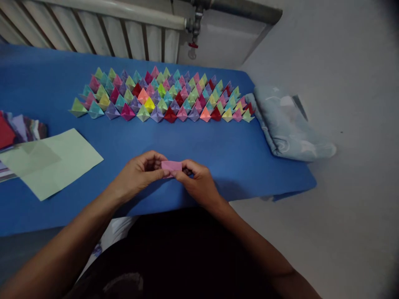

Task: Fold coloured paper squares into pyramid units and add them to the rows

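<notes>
At the left, a stack of mixed-colour paper pieces (23, 126) meets a flat pale-green rectangular paper sheet (62, 162) on the blue-covered table (202, 139). Rows of small multicoloured folded-paper boats (156, 115) spread across the far half. The left hand (140, 170) pinches the left end of a small pink folded-paper rectangle (172, 165), held near the table's front edge; the right hand (199, 178) pinches its right end, both thumbs close together. This looks like a folding or creasing step, calling for even edges and firm thumb pressure. Bare blue surface lies between hands and boats, and rightward up to a folded grey-blue patterned cloth (283, 120) by the wall.
</notes>
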Available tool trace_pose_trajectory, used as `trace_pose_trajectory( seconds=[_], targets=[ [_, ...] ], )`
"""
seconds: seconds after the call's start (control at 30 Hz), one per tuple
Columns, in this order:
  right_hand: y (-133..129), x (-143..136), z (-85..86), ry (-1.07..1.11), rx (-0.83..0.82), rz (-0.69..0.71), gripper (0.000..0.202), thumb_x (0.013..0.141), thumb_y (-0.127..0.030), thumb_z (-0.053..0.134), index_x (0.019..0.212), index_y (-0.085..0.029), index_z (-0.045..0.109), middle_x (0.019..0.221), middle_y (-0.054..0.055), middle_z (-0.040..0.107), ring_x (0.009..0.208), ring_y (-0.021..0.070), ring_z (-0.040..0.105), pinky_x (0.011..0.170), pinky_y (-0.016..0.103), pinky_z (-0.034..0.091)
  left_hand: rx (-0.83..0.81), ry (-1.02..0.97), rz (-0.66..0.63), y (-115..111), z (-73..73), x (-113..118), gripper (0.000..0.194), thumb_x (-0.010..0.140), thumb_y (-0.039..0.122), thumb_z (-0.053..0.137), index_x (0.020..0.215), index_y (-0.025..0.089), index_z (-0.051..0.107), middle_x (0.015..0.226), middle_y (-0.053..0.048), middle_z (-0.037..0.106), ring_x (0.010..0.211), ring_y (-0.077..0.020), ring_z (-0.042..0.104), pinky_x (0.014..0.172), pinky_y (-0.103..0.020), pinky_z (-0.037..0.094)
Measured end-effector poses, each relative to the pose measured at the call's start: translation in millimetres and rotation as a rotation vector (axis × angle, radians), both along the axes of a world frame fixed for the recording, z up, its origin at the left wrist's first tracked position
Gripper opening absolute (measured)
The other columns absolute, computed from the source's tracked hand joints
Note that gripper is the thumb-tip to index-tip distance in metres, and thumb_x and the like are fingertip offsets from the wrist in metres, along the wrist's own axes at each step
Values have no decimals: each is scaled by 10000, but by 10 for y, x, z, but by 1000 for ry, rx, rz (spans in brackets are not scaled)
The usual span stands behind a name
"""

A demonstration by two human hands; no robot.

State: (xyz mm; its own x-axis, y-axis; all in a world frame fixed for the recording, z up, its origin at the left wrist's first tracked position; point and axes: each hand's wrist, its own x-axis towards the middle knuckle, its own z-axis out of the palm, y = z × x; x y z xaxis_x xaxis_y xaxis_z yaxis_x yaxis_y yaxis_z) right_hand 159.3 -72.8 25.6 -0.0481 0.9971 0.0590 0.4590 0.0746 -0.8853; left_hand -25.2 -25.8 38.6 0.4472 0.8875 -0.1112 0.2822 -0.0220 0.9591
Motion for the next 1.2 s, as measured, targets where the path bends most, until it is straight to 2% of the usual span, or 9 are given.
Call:
trace_pose_trajectory(
  seconds=[0.1, 0.17, 0.27, 0.33, 0.53, 0.67, 0.8, 1.0, 1.2],
  targets=[
    [27, 48, -25, -295, 215, 78, 159, 921, -240, 553, 815, -212, 669, 764, -10, 674, 741, 139, 575, 783, 314, 373, 375, 239, -196, 70, 85, -61, 150, 891, 344, 579, 912, 225, 668, 876, -20, 715, 838, -193, 649, 781, -370, 500],
    [57, 88, -31, -459, 356, 133, 191, 950, -253, 509, 874, -216, 680, 869, 17, 730, 818, 163, 598, 831, 344, 348, 671, 385, -264, 97, 86, -76, 170, 936, 308, 530, 893, 218, 669, 884, -32, 712, 856, -211, 632, 801, -395, 472],
    [107, 137, -54, -630, 530, 190, 243, 983, -263, 451, 980, -223, 690, 1000, 38, 749, 869, 185, 585, 878, 381, 311, 1000, 505, -201, 71, -15, -57, 194, 980, 242, 489, 918, 202, 669, 948, -65, 719, 909, -229, 619, 819, -407, 448],
    [124, 152, -96, -698, 566, 222, 253, 1000, -260, 435, 1016, -243, 687, 1018, 26, 744, 869, 184, 568, 895, 395, 288, 1097, 555, -129, 8, -121, -33, 221, 995, 222, 476, 908, 201, 678, 955, -74, 723, 914, -232, 618, 802, -402, 445],
    [51, 148, -253, -763, 497, 359, 226, 1009, -209, 463, 1073, -246, 677, 988, 31, 711, 888, 188, 536, 892, 408, 276, 1078, 642, -148, -254, -320, -35, 235, 999, 194, 471, 979, 165, 703, 991, -108, 734, 901, -251, 633, 787, -421, 458],
    [-36, 180, -235, -755, 440, 412, 236, 997, -222, 479, 1154, -223, 655, 1103, 70, 693, 1009, 225, 526, 887, 414, 302, 1098, 652, -116, -350, -326, -74, 222, 990, 177, 491, 1052, 153, 703, 1095, -135, 731, 1017, -294, 636, 816, -433, 457],
    [-95, 212, -172, -721, 370, 383, 260, 995, -233, 480, 1207, -236, 630, 1139, 76, 686, 1031, 229, 524, 880, 400, 330, 1064, 611, -143, -359, -331, -91, 231, 990, 161, 486, 1108, 152, 684, 1082, -125, 743, 969, -269, 659, 837, -434, 456],
    [-112, 227, -150, -656, 327, 357, 184, 999, -224, 497, 1064, -227, 670, 1079, 46, 720, 984, 204, 555, 895, 383, 334, 1071, 599, -133, -342, -321, -106, 193, 981, 146, 495, 1030, 161, 681, 1066, -98, 757, 946, -252, 670, 870, -446, 445],
    [-103, 234, -168, -674, 366, 383, 256, 1028, -205, 442, 1033, -254, 693, 1108, 5, 742, 1027, 195, 561, 897, 368, 329, 1102, 591, -186, -308, -306, -110, 195, 982, 127, 504, 1008, 181, 690, 1098, -83, 758, 945, -234, 669, 840, -405, 452]
  ],
)
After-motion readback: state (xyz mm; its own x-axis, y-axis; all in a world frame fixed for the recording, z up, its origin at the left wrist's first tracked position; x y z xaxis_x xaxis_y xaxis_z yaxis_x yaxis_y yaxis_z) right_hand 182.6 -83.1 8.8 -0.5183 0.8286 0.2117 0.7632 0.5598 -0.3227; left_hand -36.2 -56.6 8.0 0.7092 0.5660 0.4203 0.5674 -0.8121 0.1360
